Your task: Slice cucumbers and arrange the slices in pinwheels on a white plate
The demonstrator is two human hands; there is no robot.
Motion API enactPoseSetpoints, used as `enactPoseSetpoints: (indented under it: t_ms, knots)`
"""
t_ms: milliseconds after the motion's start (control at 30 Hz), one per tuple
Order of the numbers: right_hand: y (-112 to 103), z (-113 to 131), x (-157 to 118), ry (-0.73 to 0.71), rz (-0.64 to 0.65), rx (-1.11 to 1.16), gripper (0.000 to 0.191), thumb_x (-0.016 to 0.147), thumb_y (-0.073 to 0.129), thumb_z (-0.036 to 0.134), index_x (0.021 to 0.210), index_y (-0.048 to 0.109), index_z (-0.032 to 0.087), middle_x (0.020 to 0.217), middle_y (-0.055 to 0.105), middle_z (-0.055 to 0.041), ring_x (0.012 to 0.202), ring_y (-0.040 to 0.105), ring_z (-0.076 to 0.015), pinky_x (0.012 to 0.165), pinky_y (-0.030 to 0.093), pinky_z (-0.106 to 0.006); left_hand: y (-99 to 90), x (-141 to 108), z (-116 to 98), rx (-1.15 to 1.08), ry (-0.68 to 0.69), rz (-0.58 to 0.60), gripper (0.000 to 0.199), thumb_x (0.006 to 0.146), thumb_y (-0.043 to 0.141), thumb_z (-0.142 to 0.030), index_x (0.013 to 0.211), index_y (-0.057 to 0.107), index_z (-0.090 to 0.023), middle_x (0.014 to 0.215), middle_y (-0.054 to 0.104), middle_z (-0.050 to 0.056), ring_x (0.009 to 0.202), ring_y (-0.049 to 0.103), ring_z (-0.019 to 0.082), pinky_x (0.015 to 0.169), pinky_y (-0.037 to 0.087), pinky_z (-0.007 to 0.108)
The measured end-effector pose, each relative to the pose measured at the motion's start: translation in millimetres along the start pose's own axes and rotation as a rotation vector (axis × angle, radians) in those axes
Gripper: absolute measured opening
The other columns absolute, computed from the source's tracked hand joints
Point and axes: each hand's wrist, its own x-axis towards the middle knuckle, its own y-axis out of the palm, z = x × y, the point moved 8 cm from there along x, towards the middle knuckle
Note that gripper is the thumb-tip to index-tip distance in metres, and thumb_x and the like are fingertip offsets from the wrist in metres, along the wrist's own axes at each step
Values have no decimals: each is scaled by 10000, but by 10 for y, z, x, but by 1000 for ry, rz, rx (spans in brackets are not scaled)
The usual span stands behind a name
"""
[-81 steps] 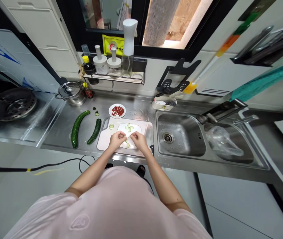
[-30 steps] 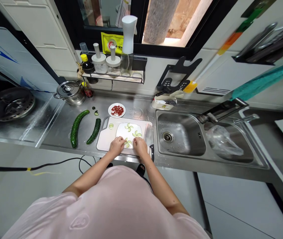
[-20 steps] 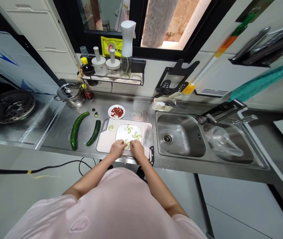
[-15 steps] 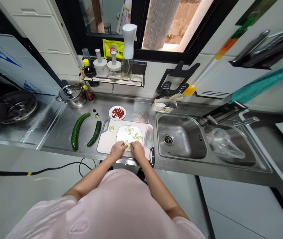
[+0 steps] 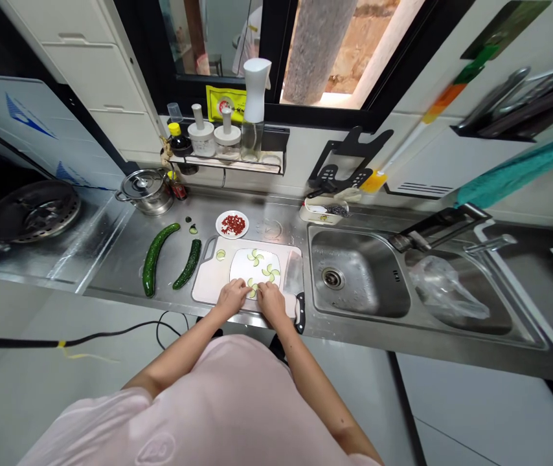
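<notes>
Both my hands meet at the near side of a white square plate [image 5: 243, 260] on a pale cutting board [image 5: 208, 285]. My left hand [image 5: 232, 298] pinches at thin cucumber slices [image 5: 252, 285] from the left. From the right, my right hand [image 5: 271, 303] has its fingertips closed on the same small group. Two pinwheels of curved slices, one farther back [image 5: 256, 257] and one at the right [image 5: 271, 272], lie on the plate. A few loose slices [image 5: 221, 254] rest on the board's far left. Beside the board's right edge is a cleaver [image 5: 294, 268] with a black handle.
Two whole cucumbers, a long one [image 5: 153, 262] and a shorter one [image 5: 188, 265], lie left of the board. Behind it stands a dish of chopped red pieces [image 5: 232, 224]. A steel pot [image 5: 147, 192] sits back left; a double sink [image 5: 359, 278] is at right.
The whole view has shifted slightly as my head moved. My hands stay at the near slices, with the fingers shifting only a little.
</notes>
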Motion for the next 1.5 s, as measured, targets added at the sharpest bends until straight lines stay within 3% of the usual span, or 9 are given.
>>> enactPoseSetpoints:
  t_ms: [467,700,1000,1200,1500]
  knots:
    - [-132,0,-72,15,3,53,258,936,428,306,1087,610,205,1009,599,-78,955,497,-202,769,346,-266,-75,40,77,-121,-131,44,296,855,486,-166,1060,672,-270,978,592,40,918,550,148,785,454,250]
    - [-97,-67,-51,37,-39,167,274,929,425,298,1093,617,191,1008,610,-83,952,511,-192,782,350,-257,-238,73,507,-243,-336,-125,273,868,464,-210,1038,677,-227,963,631,34,845,586,135,800,456,246]
    - [-87,-94,-10,7,-140,356,281,913,421,297,1042,638,174,930,630,-68,903,538,-183,792,379,-256,-490,82,1087,-138,-584,-292,288,844,470,-226,1050,669,-208,1010,650,70,872,591,181,818,435,278]
    - [-126,-98,6,-36,-191,443,295,908,407,318,1021,638,173,895,629,-59,864,542,-181,767,393,-263,-507,80,1281,-74,-702,-272,324,838,489,-259,1112,646,-185,1015,644,105,938,585,219,835,421,303]
    - [-284,-124,36,-42,-242,496,305,891,422,339,987,652,164,874,642,-72,820,550,-187,772,411,-287,-493,190,1327,19,-753,-201,349,856,493,-360,1118,636,-180,1078,630,127,971,582,240,844,404,328]
